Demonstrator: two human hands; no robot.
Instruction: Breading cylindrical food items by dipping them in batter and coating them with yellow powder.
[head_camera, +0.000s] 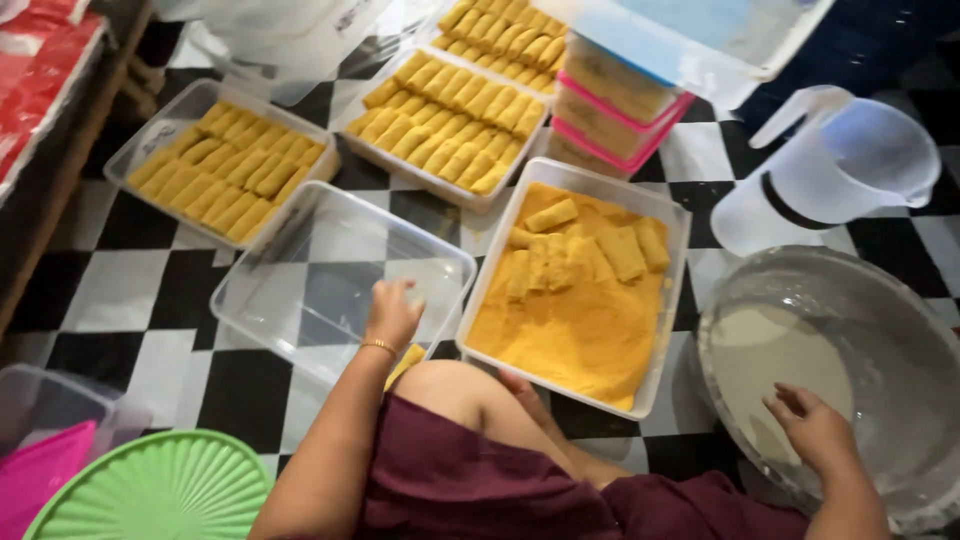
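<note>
The left hand (392, 312), fingers curled, holds a breaded roll (405, 362) over the empty box (300, 290), so laying it inside seems the step in hand, while the right hand (815, 430) rests open and empty in the batter basin (900, 330).

Left hand (392, 312) reaches forward, fingers curled downward, a bangle at its wrist; right hand (815, 430) rests lower right, fingers loosely spread

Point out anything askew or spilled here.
Nothing is spilled. The empty clear container under the left hand lies skewed to the neatly filled trays, and the rolls in the crumb tray lie jumbled.
</note>
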